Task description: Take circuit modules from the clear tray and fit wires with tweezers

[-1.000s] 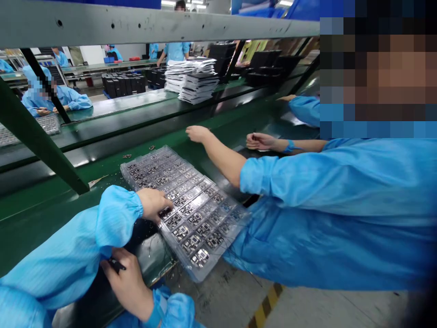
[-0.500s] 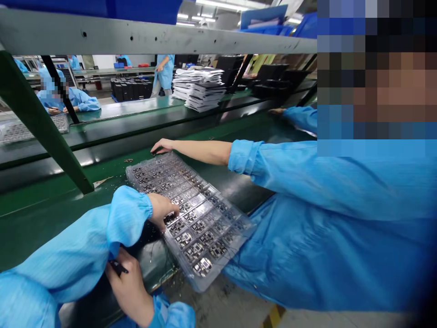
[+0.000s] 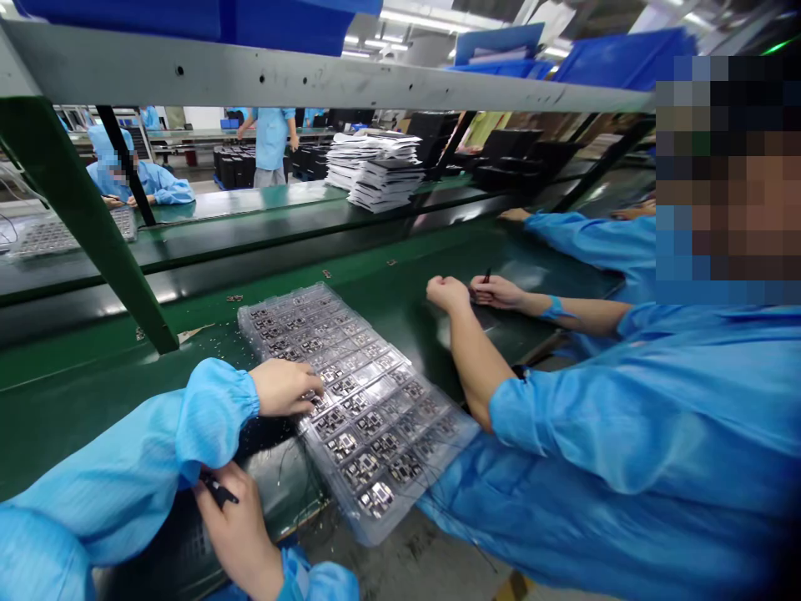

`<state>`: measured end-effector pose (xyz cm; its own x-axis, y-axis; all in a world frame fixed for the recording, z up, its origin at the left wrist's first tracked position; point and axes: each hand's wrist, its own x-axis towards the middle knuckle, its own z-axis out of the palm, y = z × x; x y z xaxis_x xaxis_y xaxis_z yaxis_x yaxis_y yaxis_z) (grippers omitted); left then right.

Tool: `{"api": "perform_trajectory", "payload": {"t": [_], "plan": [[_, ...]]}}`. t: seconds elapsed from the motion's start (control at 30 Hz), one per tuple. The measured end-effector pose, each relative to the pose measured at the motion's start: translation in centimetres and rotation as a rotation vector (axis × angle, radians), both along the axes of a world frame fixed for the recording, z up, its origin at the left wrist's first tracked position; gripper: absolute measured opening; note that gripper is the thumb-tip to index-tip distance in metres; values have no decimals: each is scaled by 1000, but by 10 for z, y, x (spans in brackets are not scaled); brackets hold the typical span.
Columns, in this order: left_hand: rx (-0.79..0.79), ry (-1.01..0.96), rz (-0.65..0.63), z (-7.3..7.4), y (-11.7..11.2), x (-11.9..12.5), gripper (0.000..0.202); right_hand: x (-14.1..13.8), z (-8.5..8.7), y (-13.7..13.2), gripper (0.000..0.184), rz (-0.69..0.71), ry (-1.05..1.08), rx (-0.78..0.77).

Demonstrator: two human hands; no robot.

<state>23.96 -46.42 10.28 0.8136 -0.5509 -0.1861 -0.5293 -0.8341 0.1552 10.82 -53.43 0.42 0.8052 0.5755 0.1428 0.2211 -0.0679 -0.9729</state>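
Observation:
My left hand (image 3: 286,388) reaches over the left edge of a clear plastic tray (image 3: 431,467). Its fingers are bent together low over the compartments, and whatever they pinch is hidden. Small circuit boards (image 3: 377,498) with metallic parts fill rows of the tray's pockets. Lower down, beneath my left sleeve, my right hand (image 3: 241,526) is closed around a black pen-like tool (image 3: 219,491); the tool's far end is covered. The tray lies slanted, its near end jutting past the bench edge.
A co-worker's hands (image 3: 472,292) are right of the tray, one with a dark thin tool. Loose small boards (image 3: 234,298) lie on the green bench (image 3: 375,292). A green post (image 3: 118,242) rises at left under a metal beam (image 3: 350,79). Paper stacks (image 3: 385,171) stand behind.
The co-worker's hand has left the tray's far end and is now drawn back beside the other hand. My left hand's fingers have shifted slightly at the tray edge. The view has turned a little.

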Motion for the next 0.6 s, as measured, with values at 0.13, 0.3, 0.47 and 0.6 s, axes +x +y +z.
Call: {"api": "perform_trajectory", "payload": {"t": [0.13, 0.3, 0.47, 0.6], "plan": [[-109, -148, 183, 7, 11, 2, 25, 0, 0, -2, 22, 7, 43, 13], [-49, -139, 236, 5, 21, 2, 22, 0, 3, -4, 25, 16, 14, 11], [-18, -113, 142, -7, 14, -1, 21, 0, 6, -4, 31, -17, -70, -69], [13, -101, 129, -9, 6, 3, 25, 1, 8, -3, 29, -42, -98, -43]]}}
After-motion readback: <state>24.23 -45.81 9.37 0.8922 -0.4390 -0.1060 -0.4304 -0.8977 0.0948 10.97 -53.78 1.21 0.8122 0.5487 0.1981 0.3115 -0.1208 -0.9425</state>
